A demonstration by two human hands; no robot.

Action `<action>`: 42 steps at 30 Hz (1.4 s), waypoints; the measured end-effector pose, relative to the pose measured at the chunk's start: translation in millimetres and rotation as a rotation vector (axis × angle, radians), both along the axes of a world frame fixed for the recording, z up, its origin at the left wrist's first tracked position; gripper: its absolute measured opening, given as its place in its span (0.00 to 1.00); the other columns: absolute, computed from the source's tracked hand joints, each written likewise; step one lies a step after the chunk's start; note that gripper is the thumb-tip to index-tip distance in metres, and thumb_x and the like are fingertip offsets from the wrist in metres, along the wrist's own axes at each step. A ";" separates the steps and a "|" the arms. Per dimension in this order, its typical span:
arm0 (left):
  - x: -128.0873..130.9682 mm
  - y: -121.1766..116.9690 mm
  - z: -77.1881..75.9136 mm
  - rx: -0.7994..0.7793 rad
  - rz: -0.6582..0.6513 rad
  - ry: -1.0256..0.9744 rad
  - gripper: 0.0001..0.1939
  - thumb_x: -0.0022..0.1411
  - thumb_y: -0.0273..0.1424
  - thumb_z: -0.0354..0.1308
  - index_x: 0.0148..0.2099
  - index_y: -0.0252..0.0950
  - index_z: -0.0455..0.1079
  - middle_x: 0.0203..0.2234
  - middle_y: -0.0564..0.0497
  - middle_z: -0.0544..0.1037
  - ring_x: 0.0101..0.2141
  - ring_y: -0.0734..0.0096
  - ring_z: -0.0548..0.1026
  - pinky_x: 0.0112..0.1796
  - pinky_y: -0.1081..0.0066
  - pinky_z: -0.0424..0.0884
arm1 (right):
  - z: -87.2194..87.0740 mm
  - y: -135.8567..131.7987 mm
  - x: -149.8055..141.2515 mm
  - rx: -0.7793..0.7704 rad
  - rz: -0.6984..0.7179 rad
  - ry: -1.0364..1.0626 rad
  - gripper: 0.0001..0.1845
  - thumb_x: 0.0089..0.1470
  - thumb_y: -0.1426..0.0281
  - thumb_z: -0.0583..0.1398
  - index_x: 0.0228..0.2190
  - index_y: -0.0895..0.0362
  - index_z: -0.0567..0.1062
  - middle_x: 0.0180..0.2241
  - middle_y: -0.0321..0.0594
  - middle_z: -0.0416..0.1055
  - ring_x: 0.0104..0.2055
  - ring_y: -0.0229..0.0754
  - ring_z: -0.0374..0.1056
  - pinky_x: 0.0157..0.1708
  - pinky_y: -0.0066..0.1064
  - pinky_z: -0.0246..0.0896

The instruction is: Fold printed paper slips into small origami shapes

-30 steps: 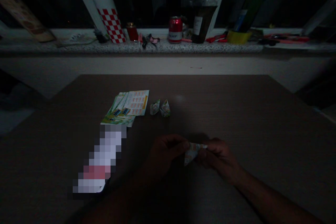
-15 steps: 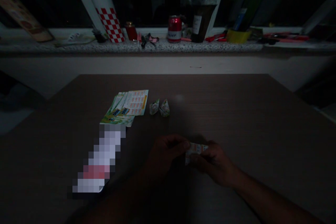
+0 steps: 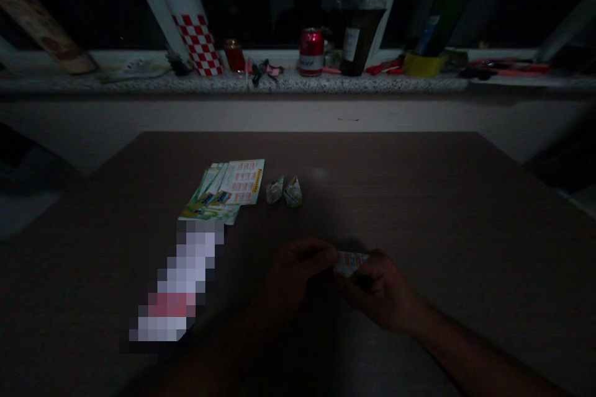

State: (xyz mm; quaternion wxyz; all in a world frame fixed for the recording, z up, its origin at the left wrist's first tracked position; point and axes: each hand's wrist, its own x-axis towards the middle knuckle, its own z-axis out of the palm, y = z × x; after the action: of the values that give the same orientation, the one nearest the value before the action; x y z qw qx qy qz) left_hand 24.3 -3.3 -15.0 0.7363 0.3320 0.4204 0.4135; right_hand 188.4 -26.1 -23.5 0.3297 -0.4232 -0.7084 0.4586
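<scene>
Between my hands is a small piece of printed paper [image 3: 350, 260], partly folded, with coloured blocks like a calendar card. My left hand [image 3: 300, 267] pinches its left edge between thumb and fingers. My right hand [image 3: 379, 288] grips the right side, thumb below and fingers above, hiding part of it. Beyond my left hand lie two small folded paper shapes, a left one [image 3: 274, 190] and a right one [image 3: 293, 192]. Left of them is a fanned stack of printed calendar cards [image 3: 223, 189], green and white.
A blurred-out phone-like device [image 3: 181, 285] lies on the brown table [image 3: 442, 198] at the left. Behind, a granite windowsill [image 3: 279, 82] bears a checkered bottle [image 3: 198, 40], a red can [image 3: 311, 51], a dark cup [image 3: 361, 40] and a yellow container [image 3: 423, 65].
My right thumb has shifted slightly on the paper, and its lower part, visible before, is now folded up or covered. My left hand stays nearly still.
</scene>
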 end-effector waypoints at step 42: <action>0.4 -8.3 7.4 0.376 -0.044 0.190 0.09 0.56 0.33 0.63 0.26 0.34 0.72 0.22 0.53 0.73 0.26 0.73 0.68 0.29 0.75 0.63 | 2.0 4.1 0.5 0.112 -0.275 0.243 0.05 0.48 0.70 0.63 0.23 0.57 0.72 0.18 0.32 0.66 0.19 0.33 0.61 0.19 0.23 0.56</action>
State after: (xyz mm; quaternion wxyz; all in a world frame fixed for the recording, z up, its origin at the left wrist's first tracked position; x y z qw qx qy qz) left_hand 24.7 -11.6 -7.5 0.6273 0.5103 0.3958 0.4353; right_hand 188.9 -22.1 -21.5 0.4952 -0.4386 -0.6233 0.4170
